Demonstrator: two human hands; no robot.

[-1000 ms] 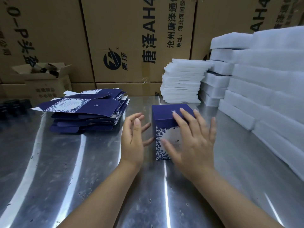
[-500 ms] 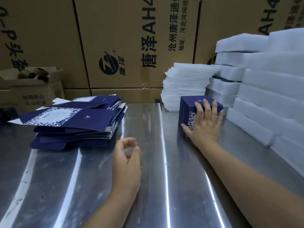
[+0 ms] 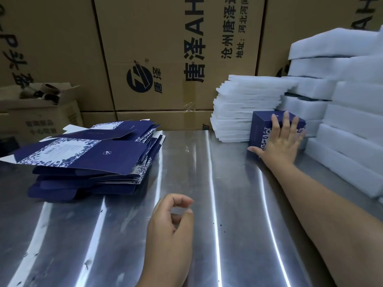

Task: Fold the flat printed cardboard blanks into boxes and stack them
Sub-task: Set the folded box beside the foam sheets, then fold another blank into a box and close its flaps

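Small carton point(image 3: 47, 121): brown, flaps open, at 10 o'clock of the view; its contents are too dim to tell.
Flat blanks point(image 3: 93, 158): a loose navy pile on the worktop point(image 3: 228, 204) at 9 o'clock; the top one shows a white patterned panel.
Left hand point(image 3: 167, 230): at 6 o'clock over the steel, fingers loosely curled toward the thumb, holding nothing.
Large cartons point(image 3: 165, 59): a brown printed wall at 12 o'clock, behind the worktop.
Foam sheets point(image 3: 244, 112): a white stack at 1 o'clock, just beside the box.
Folded box point(image 3: 259, 129): navy, upright on the worktop at 2 o'clock, between the foam sheets and the foam blocks.
Right hand point(image 3: 281, 143): laid flat against the box's near face, fingers straight and spread, fingertips at its top edge, thumb stretched toward 9 o'clock.
Foam blocks point(image 3: 342, 112): thick white slabs stacked at 3 o'clock.
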